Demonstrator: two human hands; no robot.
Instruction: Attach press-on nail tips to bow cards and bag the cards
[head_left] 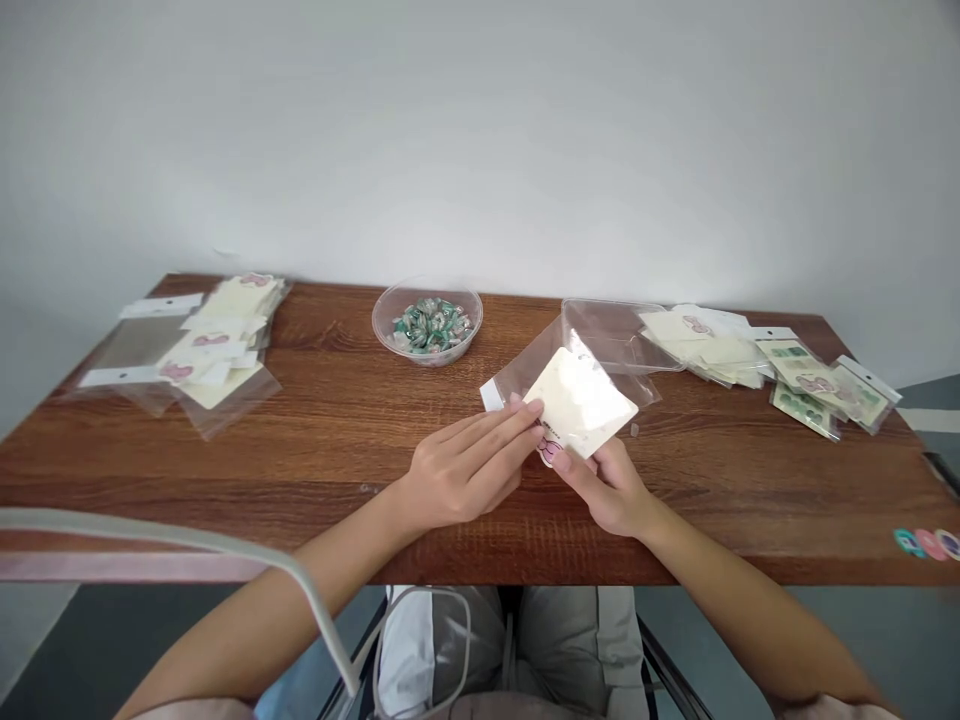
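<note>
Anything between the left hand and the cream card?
Nothing visible. The fingertips of the left hand reach the lower-left edge of the cream card, just beside the white strip of the clear bag. Whether thin film lies between them can't be told.

We record the left forearm (pixel 240 640) and right forearm (pixel 750 610) running inward from the lower corners of the view and converging near centre. Both wrists are bare. The left hand (pixel 469 470) lies back upward, its fingers (pixel 487 440) extended together and pointing rightward. The right hand (pixel 607 490) is angled up and leftward, its fingertips (pixel 570 460) closed in a pinch, just beside the left fingertips.
</note>
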